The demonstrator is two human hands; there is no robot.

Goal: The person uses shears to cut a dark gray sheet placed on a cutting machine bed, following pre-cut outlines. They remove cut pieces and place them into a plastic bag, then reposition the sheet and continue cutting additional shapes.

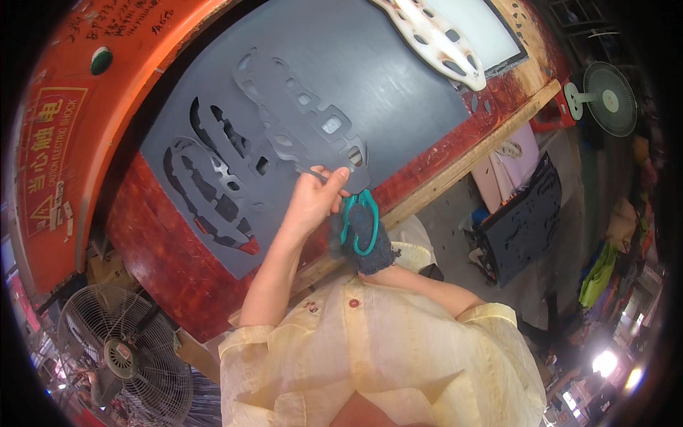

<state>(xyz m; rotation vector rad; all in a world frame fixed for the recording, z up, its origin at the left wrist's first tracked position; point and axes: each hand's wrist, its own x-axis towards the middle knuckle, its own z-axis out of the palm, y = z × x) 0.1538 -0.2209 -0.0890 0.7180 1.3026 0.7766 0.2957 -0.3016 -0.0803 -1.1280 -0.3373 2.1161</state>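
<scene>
A thin grey piece (314, 122) with several cut holes lies over a large grey sheet (409, 117). My bare left hand (315, 198) is closed, its thumb and fingers pinching the near edge of that piece. Just to its right, my right hand (376, 250) wears a dark knit glove and grips scissors (374, 213) by their teal handles. The scissor blades are hidden by my hands and the piece. To the left, the sheet has several dark cut-out openings (203, 178) showing through it.
A cream, holed mould-like form (434, 39) rests at the sheet's far right. The red tabletop (160, 242) has a wooden edge strip (427, 199). An orange machine panel (71, 128) stands at left. Fans stand at lower left (122, 357) and far right (609, 99). Dark sheets (523, 228) lie at right.
</scene>
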